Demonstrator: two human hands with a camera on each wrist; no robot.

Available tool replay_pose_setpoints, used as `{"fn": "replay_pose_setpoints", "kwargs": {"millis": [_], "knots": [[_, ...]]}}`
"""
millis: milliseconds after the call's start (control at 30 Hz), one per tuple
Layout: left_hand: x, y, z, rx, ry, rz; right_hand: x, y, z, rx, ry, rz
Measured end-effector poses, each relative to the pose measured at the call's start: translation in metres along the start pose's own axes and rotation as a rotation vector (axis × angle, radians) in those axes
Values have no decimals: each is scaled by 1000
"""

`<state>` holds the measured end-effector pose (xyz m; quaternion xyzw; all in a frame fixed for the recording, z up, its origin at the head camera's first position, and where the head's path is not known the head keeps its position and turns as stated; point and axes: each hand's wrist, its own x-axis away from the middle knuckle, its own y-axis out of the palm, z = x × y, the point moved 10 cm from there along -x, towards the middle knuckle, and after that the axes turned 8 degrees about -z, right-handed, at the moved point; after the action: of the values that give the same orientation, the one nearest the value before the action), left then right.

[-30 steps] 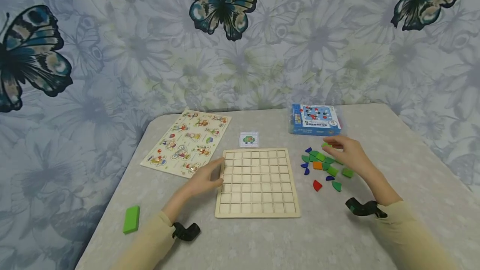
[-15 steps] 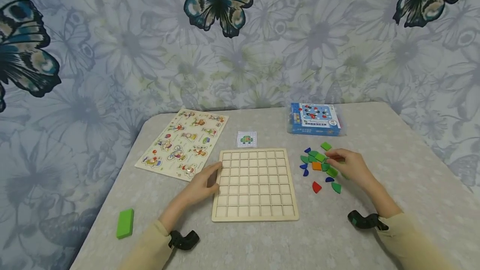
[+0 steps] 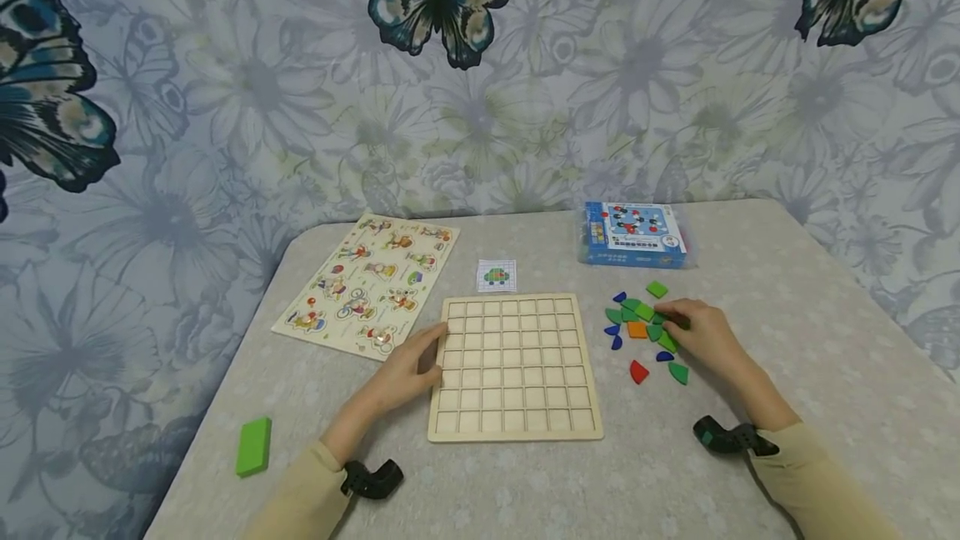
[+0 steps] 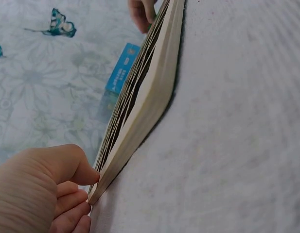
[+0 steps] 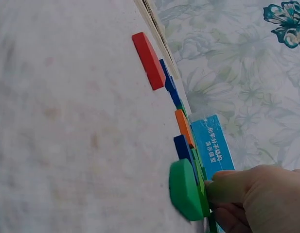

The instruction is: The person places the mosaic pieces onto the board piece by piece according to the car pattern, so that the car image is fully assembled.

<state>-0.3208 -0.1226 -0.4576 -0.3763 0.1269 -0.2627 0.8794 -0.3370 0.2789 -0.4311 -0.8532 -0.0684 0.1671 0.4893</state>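
From the head camera I see the right hand [image 3: 701,338] with fingertips curled down onto a green tile [image 3: 664,328] at the near edge of a loose cluster of coloured tiles [image 3: 637,327]; whether it has closed a pinch I cannot tell here. The left hand [image 3: 408,369] rests against the left edge of the wooden grid board [image 3: 514,367], fingers relaxed, steadying it on the surface [image 3: 525,482].

The left wrist camera shows loosely curled fingers [image 4: 74,194] touching the grid board's [image 4: 140,111] corner, gripping nothing.

The right wrist camera shows thumb and fingers of the right hand [image 5: 252,199] pinching a thin green tile [image 5: 186,191] just beside a blue tile [image 5: 184,148]. I judge these tiles light, stiff and smooth-faced, likely to slide; the narrow side edges look the surest place to hold.
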Motion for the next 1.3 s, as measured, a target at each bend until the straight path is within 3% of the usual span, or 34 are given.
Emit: {"fn": "replay_pose_setpoints", "kwargs": {"millis": [433, 833, 1033, 1300], "knots": [[0, 1, -1, 27, -10, -17, 1, -1, -6, 29, -61, 56], [1, 0, 2, 39, 6, -14, 0, 5, -4, 22, -7, 26], [1, 1, 1, 42, 5, -16, 4, -1, 5, 39, 93, 73], [1, 1, 0, 43, -9, -20, 5, 0, -2, 37, 6, 81]]}}
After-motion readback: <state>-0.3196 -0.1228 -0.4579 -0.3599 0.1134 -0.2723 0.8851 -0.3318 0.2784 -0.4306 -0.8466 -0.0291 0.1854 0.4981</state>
